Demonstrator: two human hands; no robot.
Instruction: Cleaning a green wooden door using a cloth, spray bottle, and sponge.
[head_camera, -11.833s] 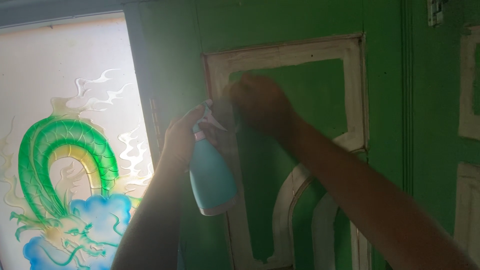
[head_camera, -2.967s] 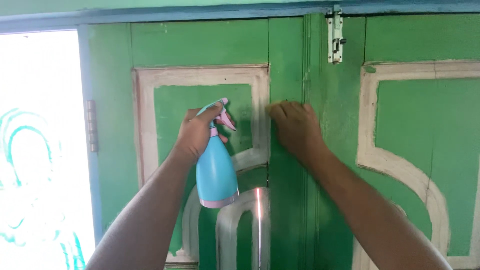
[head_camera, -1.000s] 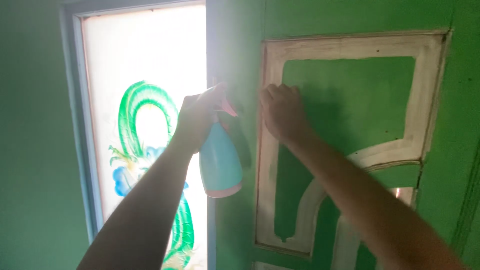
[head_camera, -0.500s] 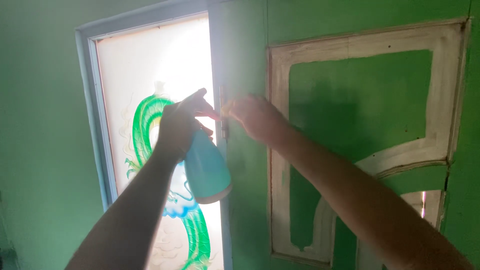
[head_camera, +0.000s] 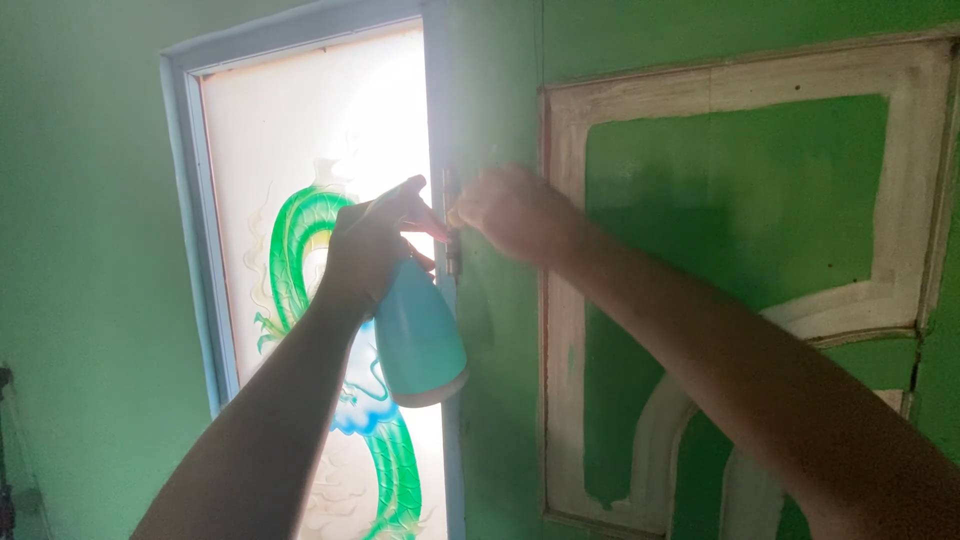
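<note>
While the light-blue spray bottle (head_camera: 418, 335) hung in the left hand (head_camera: 372, 245), fingers wrapped round its neck, the right hand (head_camera: 515, 212) pressed curled against the green door (head_camera: 735, 215) just beside it; whether it pinched anything was unclear. Behind the left hand glowed a dragon-painted window (head_camera: 310, 150).

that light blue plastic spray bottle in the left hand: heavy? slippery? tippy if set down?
The light blue plastic spray bottle hangs from the left hand by its neck alone, so it is probably light. Its smooth, rounded body may be slippery if wet. The wide flat base suggests it would stand steady, though the trigger head could make it top-heavy when nearly empty.
</note>
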